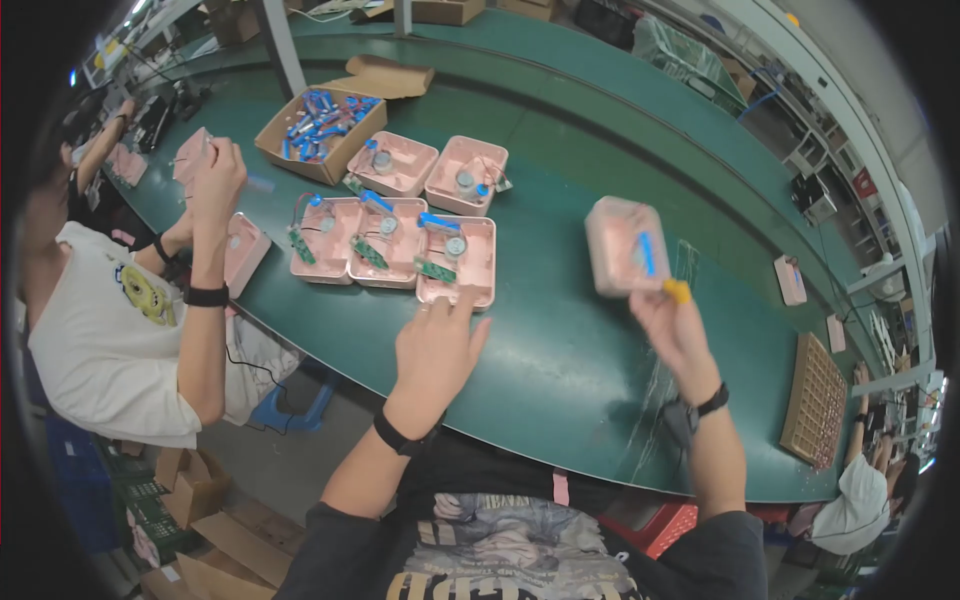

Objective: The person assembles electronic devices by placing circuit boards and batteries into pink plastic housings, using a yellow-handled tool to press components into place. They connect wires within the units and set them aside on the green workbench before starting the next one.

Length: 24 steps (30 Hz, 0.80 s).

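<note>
My left hand reaches to the near rim of a shallow pink plastic housing, its fingers stretched out and touching that rim, thumb apart. Inside that housing lie a blue cylindrical battery, a round metal part and a green circuit board. My right hand is closed on the near end of another pink housing, held tilted above the table and blurred by motion. A blue strip-like part shows in it. By the right fingertips is a small yellow piece, its kind unclear.
Several more pink housings with wired parts stand beside the left hand. Behind them is a cardboard box of blue batteries. A co-worker at left holds up a pink piece. A gridded brown tray lies at right on the green table.
</note>
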Available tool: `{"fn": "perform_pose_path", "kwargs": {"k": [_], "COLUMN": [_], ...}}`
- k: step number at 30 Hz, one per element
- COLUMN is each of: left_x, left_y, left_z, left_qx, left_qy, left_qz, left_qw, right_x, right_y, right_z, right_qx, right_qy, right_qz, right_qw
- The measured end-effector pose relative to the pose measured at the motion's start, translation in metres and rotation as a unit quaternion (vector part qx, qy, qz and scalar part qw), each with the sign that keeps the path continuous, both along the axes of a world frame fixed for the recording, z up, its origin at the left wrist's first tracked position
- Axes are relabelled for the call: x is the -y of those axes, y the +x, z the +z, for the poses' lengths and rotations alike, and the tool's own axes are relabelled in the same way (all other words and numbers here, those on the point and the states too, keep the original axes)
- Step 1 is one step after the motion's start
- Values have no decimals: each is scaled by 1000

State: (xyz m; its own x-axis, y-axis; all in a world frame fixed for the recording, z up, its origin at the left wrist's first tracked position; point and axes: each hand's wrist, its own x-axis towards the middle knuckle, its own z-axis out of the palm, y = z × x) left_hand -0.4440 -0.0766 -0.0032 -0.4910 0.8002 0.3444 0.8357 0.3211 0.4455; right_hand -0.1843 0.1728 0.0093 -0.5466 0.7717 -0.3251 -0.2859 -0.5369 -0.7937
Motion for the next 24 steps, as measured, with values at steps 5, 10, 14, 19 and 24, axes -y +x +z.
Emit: {"fn": "perform_pose_path", "kwargs": {"k": [5, 10, 14, 19, 24], "left_x": [19, 47, 58, 67, 48], "left_y": [3, -1, -10, -10, 2], "left_z": [-5, -2, -8, -1, 1], "left_qx": [-8, 49, 98, 184, 122], "left_qy": [-2, 15, 8, -17, 3], "left_qz": [-33, -84, -144, -181, -131], "left_qw": [999, 995, 985, 966, 984], "right_x": [-145, -212, -218, -132, 66], "right_y": [-20, -31, -24, -32, -31], "right_z": [-21, -36, -36, -13, 31], "right_qx": [36, 125, 215, 372, 303], "right_qy": [83, 92, 119, 359, 466], "right_qz": [-99, -147, -158, -125, 235], "right_qw": [991, 977, 956, 847, 797]}}
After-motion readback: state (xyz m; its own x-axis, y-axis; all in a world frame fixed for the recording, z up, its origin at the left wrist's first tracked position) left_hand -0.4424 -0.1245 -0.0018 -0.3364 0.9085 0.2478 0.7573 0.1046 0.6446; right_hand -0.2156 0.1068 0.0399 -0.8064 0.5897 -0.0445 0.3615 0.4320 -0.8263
